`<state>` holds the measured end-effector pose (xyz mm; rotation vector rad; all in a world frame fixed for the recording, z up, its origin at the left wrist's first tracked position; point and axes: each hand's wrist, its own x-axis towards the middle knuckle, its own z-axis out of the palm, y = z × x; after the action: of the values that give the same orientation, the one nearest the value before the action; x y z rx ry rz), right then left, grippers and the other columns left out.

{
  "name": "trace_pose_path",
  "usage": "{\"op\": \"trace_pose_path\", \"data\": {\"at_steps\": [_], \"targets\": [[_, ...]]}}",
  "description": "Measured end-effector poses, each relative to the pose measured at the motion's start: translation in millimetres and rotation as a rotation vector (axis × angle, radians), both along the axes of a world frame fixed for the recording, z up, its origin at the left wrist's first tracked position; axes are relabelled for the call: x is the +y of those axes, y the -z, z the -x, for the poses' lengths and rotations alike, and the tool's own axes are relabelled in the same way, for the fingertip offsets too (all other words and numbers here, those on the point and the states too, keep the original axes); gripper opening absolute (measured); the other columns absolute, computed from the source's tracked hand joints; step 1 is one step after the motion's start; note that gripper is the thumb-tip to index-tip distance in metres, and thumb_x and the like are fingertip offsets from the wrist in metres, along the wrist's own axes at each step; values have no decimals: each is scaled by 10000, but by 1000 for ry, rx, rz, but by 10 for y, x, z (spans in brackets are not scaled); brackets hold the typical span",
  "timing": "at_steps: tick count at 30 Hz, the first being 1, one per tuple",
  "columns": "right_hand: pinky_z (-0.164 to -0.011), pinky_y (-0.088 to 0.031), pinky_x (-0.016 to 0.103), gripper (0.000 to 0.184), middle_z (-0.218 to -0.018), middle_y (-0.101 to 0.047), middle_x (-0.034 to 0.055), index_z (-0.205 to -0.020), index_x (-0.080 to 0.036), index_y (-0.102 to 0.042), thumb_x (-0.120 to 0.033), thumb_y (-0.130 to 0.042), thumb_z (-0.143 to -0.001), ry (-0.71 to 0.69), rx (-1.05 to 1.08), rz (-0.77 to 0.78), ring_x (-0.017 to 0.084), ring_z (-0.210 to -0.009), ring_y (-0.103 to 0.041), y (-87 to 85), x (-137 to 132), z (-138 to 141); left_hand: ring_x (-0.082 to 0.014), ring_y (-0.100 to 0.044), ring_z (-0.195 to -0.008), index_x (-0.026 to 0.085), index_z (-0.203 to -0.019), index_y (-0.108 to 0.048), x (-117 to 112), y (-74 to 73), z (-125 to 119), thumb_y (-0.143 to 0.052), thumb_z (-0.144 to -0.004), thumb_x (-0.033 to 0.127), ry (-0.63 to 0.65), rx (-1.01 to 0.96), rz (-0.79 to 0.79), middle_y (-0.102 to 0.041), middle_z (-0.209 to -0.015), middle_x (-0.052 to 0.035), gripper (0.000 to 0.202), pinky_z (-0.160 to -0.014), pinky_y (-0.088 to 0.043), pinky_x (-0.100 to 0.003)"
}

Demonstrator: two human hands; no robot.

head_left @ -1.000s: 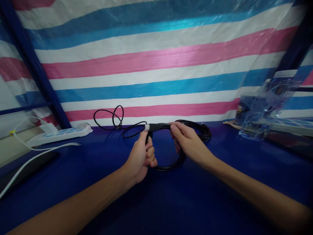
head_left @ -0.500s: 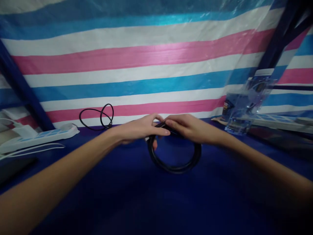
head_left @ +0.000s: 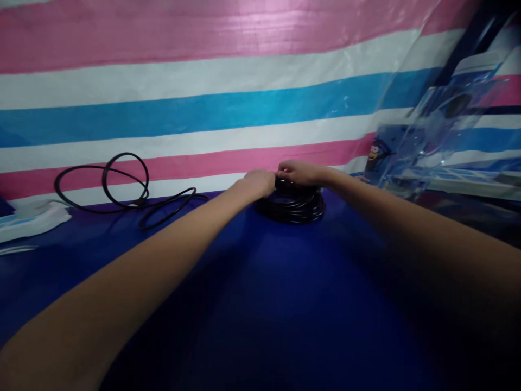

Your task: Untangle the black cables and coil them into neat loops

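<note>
Where I see coiled cable (head_left: 297,212): near tabletop's (head_left: 280,282) back edge
Left hand (head_left: 260,183): fingers hidden, can't tell
Right hand (head_left: 300,172): fingers curled, hold unclear

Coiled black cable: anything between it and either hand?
Nothing visible. The left hand is at the left rear of the coiled black cable, the right hand at its rear. The thinner black cable lies off to the left, clear of both. Left fingertips are hidden, so their contact can't be confirmed.

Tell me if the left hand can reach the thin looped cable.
Probably yes: nothing seems to stand between the left hand and the thin looped cable, though that hand is at the black coil.
</note>
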<state>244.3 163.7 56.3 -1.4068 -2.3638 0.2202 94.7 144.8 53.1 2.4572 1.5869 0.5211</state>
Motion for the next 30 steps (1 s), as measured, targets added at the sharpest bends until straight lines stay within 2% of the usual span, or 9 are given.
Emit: {"op": "trace_pose_path", "data": {"at_steps": [2,5,8,11,16,22,26,28,30], "targets": [[-556,-314,263,173,-726,-593,78,-733,-151,-539,-252,-495,-867,-13,-20,-61,125,-594,-477,148,69,29,-326,-543,-996,105,-828,-644,26,176,11,-525,-735,140,-30,-41,-28,-633,-937,-186,156,-877,-371,-423],[-580,-281,277,176,-779,-609,106,-789,-141,-563,-256,-466,-880,-39,-118,-196,145,-622,-483,301,89,24,-363,-507,-1053,86,-881,-642,70,324,30,-538,-742,199,-51,-133,-41,-601,-1027,-214,208,-883,-358,-450],[-577,-262,283,194,-830,-627,134,-906,-130,-593,-237,-433,-880,-36,-254,-309,169,-638,-508,353,34,9,-311,-548,-978,102,-891,-641,112,371,53,-508,-742,209,-40,-268,-17,-622,-981,-175,226,-838,-385,-408],[-595,-305,291,290,-924,-631,160,-997,-125,-611,-269,-380,-894,-10,-372,-325,199,-709,-552,314,-28,3,-227,-576,-871,122,-949,-623,127,377,77,-416,-775,205,-2,-422,20,-641,-928,-127,283,-752,-417,-336],[-676,-403,321,372,-1003,-649,158,-1031,-124,-639,-283,-332,-894,-2,-444,-203,225,-812,-594,156,-39,-26,-179,-576,-771,123,-927,-633,143,350,113,-444,-700,167,99,-560,124,-651,-866,-100,297,-649,-417,-284],[-744,-468,366,460,-1090,-647,162,-1093,-110,-624,-374,-295,-910,-8,-335,-59,250,-890,-623,-5,-81,-59,-202,-576,-858,127,-929,-647,124,261,100,-494,-690,150,222,-597,177,-659,-941,-109,285,-757,-423,-316],[-837,-468,382,506,-1178,-610,153,-1186,-115,-578,-424,-282,-917,-55,-293,22,260,-1000,-604,0,-187,-111,-235,-562,-970,83,-1018,-628,84,187,101,-486,-716,147,232,-550,191,-639,-1059,-151,340,-839,-410,-341],[-863,-465,377,494,-1225,-587,129,-1241,-136,-539,-412,-294,-913,-87,-268,42,249,-1028,-595,35,-237,-163,-234,-533,-1046,76,-1120,-587,81,176,128,-483,-716,147,219,-523,191,-593,-1172,-161,423,-882,-398,-335],[-846,-469,373,468,-1231,-583,120,-1257,-147,-524,-370,-319,-901,-78,-249,30,244,-1015,-596,62,-268,-223,-221,-540,-1039,84,-1145,-579,98,192,170,-476,-708,143,223,-494,214,-587,-1190,-154,453,-871,-409,-322]]}}
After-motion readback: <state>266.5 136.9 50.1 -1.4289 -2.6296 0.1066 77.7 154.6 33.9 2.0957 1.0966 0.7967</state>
